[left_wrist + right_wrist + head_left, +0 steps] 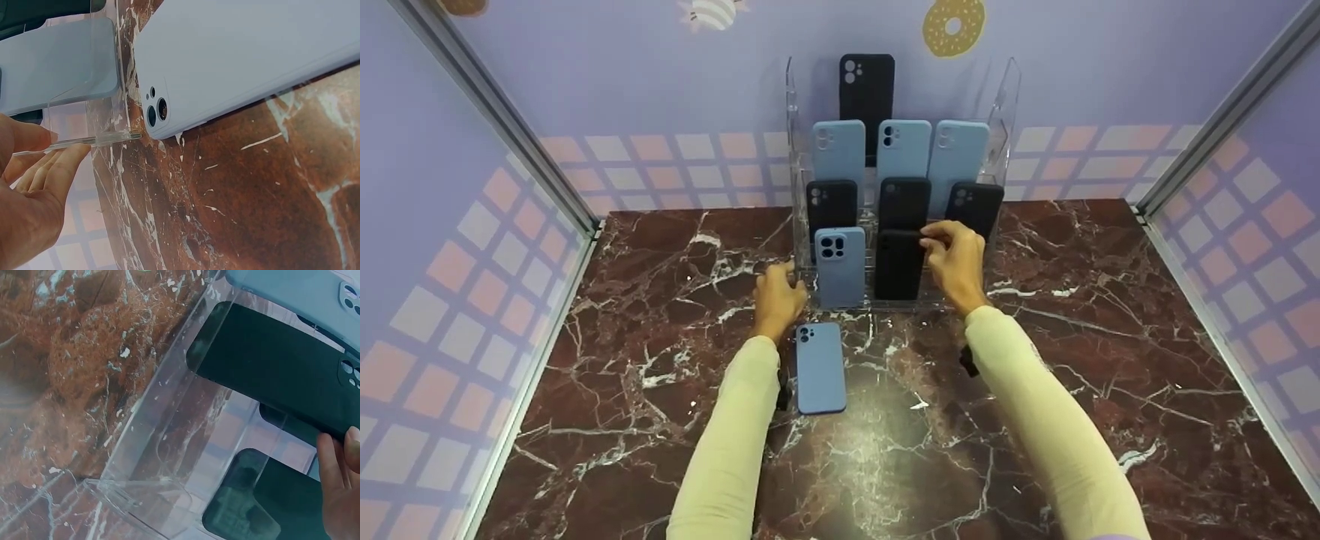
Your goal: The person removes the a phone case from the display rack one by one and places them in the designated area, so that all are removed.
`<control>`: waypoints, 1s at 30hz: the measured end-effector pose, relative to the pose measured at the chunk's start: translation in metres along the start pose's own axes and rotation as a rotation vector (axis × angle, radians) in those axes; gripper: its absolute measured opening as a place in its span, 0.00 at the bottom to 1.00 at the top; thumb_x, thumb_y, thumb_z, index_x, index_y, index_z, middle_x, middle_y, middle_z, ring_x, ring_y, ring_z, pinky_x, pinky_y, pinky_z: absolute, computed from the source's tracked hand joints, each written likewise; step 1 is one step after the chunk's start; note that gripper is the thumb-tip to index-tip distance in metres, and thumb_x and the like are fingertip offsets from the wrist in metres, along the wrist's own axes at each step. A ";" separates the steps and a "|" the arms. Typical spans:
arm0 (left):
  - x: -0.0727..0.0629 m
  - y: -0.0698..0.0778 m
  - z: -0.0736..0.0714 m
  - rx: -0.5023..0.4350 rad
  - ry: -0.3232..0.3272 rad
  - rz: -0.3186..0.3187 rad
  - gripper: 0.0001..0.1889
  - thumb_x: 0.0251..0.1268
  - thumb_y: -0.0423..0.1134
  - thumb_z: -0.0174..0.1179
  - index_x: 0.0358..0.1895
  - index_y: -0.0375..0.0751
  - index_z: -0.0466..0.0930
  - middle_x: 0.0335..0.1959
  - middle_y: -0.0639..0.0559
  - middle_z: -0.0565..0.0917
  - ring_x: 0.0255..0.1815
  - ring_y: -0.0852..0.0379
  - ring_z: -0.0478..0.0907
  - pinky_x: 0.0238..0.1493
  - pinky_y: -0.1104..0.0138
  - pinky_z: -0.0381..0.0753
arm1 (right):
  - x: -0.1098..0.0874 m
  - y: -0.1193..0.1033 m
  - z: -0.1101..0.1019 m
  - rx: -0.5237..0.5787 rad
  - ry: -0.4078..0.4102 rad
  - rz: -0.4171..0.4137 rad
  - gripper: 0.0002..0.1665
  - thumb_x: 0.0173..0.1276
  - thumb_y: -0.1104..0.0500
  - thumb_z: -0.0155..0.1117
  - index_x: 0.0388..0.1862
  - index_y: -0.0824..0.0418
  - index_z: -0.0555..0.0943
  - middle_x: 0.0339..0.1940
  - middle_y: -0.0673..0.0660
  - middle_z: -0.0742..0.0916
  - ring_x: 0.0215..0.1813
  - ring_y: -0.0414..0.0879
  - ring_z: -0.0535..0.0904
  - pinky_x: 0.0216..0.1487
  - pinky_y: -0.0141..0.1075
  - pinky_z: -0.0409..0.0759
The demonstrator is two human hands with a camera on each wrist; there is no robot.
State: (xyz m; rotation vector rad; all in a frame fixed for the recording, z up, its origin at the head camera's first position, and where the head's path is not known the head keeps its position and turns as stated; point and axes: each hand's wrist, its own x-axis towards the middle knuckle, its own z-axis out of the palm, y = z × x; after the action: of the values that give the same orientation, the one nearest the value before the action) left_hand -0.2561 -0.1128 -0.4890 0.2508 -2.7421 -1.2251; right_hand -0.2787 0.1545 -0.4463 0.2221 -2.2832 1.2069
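Observation:
A clear acrylic tiered stand [1006, 112] holds blue and black phone cases in stepped rows. My right hand [958, 262] pinches the upper right edge of a black phone case [898, 271] in the front row. In the right wrist view, this case [270, 365] leans with its lower end behind the clear front lip. At the stand's front left, my left hand [778, 298] pinches the clear side panel [112, 138] between thumb and fingers. Beside the black case stands a light blue phone case [844, 277]. Another blue phone case [821, 375] lies flat before the stand, near my left wrist.
Behind the front row are more black cases [831, 202], then light blue cases [840, 154], with one black case [866, 90] at the top. The stand sits on a dark red marbled table [1080, 390] close to the back wall [660, 82]. Side walls [442, 247] flank the table.

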 end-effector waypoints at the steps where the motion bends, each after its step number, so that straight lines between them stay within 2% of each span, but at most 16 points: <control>1: 0.000 0.000 0.000 0.002 -0.001 0.002 0.22 0.64 0.32 0.61 0.62 0.43 0.83 0.47 0.42 0.89 0.54 0.36 0.83 0.57 0.47 0.77 | 0.000 -0.001 -0.001 -0.004 0.010 -0.013 0.05 0.61 0.75 0.69 0.35 0.70 0.88 0.34 0.64 0.90 0.36 0.54 0.88 0.41 0.44 0.84; 6: 0.001 0.001 0.001 0.005 -0.003 0.009 0.21 0.64 0.32 0.62 0.61 0.41 0.84 0.46 0.41 0.89 0.54 0.37 0.83 0.57 0.48 0.77 | 0.004 -0.006 -0.009 -0.009 0.060 -0.065 0.05 0.60 0.75 0.69 0.34 0.70 0.88 0.32 0.63 0.90 0.34 0.53 0.88 0.39 0.42 0.83; 10: 0.001 0.000 0.001 0.003 -0.004 0.017 0.21 0.64 0.32 0.62 0.61 0.40 0.83 0.46 0.41 0.89 0.53 0.37 0.83 0.57 0.47 0.77 | 0.007 -0.013 -0.016 0.011 0.083 -0.088 0.06 0.59 0.76 0.70 0.33 0.69 0.88 0.32 0.60 0.90 0.33 0.52 0.88 0.37 0.32 0.80; 14: 0.002 0.000 0.000 0.002 -0.009 0.015 0.18 0.64 0.32 0.61 0.56 0.43 0.86 0.44 0.43 0.89 0.51 0.38 0.84 0.54 0.47 0.78 | 0.006 -0.019 -0.021 0.022 0.086 -0.122 0.07 0.57 0.77 0.70 0.33 0.69 0.88 0.31 0.57 0.90 0.31 0.52 0.87 0.34 0.24 0.75; 20: 0.001 -0.001 -0.001 0.007 -0.016 0.012 0.16 0.63 0.32 0.61 0.53 0.45 0.88 0.42 0.43 0.89 0.49 0.38 0.84 0.53 0.46 0.78 | 0.000 -0.027 -0.026 0.029 0.062 -0.156 0.07 0.56 0.78 0.70 0.32 0.69 0.87 0.30 0.58 0.90 0.30 0.51 0.87 0.33 0.22 0.75; 23: 0.001 -0.001 -0.001 0.006 -0.016 0.011 0.16 0.63 0.32 0.61 0.53 0.44 0.87 0.41 0.43 0.89 0.49 0.38 0.84 0.53 0.47 0.77 | -0.005 -0.030 -0.028 0.021 0.025 -0.132 0.06 0.56 0.77 0.70 0.32 0.69 0.87 0.30 0.60 0.90 0.30 0.52 0.87 0.33 0.23 0.75; 30: 0.002 0.001 -0.001 0.005 -0.011 0.009 0.18 0.64 0.31 0.61 0.57 0.42 0.86 0.43 0.41 0.89 0.50 0.38 0.84 0.55 0.47 0.77 | -0.021 -0.033 -0.030 0.016 -0.090 0.007 0.06 0.57 0.74 0.72 0.33 0.68 0.88 0.32 0.62 0.90 0.32 0.52 0.88 0.32 0.21 0.73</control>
State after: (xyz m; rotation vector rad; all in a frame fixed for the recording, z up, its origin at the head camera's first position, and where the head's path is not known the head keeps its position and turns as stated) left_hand -0.2576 -0.1135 -0.4877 0.2328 -2.7533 -1.2211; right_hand -0.2366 0.1571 -0.4204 0.2794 -2.3539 1.2419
